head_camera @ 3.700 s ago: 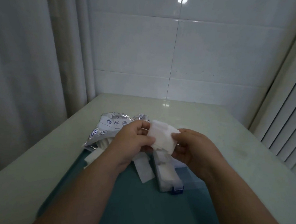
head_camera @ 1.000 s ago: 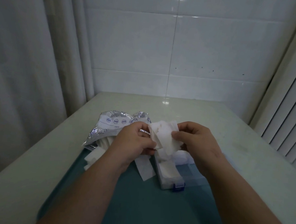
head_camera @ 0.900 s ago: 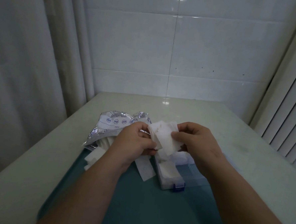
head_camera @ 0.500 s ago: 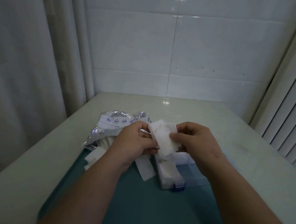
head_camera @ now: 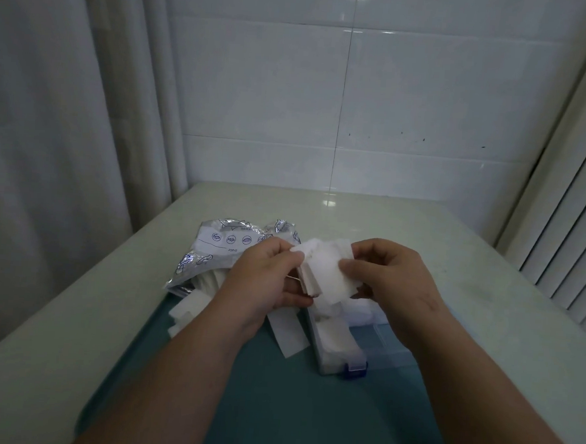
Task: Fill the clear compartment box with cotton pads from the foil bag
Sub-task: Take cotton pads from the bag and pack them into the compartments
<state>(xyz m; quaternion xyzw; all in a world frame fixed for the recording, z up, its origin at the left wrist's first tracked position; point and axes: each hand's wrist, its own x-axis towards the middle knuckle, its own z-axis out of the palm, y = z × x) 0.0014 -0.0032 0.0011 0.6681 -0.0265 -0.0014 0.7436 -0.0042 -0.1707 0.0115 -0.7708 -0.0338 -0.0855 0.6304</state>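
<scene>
Pinching one stack of cotton pads — left hand, right hand (fingers curled).

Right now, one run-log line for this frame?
left hand: grips cotton pad stack | right hand: pinches stack | compartment box: partly filled | foil bag: beside box

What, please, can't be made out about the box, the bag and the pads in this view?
Head view, the only one:
The box: far end hidden behind the left hand, the right hand and the pads they hold, so how full it is cannot be told.
The bag: mouth and contents hidden behind the left hand; print too small to read.
The pads: number in the stack unclear, layers too thin and blurred.
</scene>
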